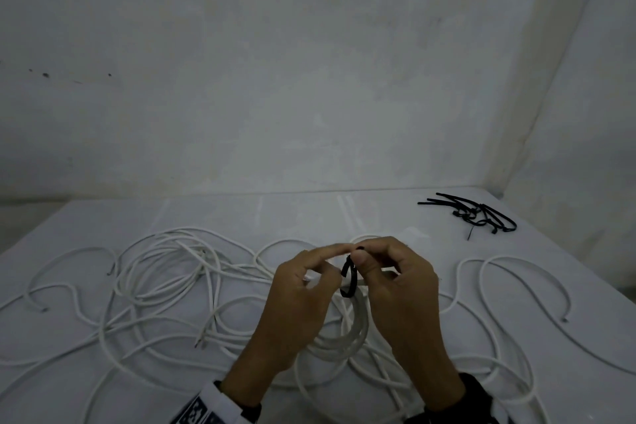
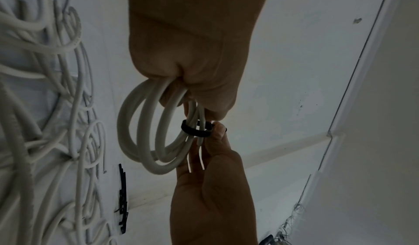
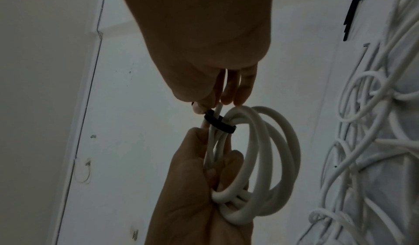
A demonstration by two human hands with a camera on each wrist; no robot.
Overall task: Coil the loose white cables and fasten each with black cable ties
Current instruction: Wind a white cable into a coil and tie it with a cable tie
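A small coil of white cable (image 1: 348,332) hangs between my hands above the table. My left hand (image 1: 299,286) grips the coil's bunched strands (image 3: 229,200), with its fingers curled round them. A black cable tie (image 1: 347,277) loops around the bunch just beyond those fingers. My right hand (image 1: 395,279) pinches the tie's end between thumb and forefinger. In the left wrist view the tie (image 2: 195,130) circles the strands loosely, and the coil (image 2: 145,132) hangs below my palm. The right wrist view shows the tie (image 3: 218,124) under my right fingertips (image 3: 199,108).
Several loose white cables (image 1: 165,272) sprawl over the white table (image 1: 413,220), left and right of my hands (image 1: 488,286). A pile of spare black cable ties (image 1: 471,213) lies at the back right near the wall corner. Plain walls close the table's far and right sides.
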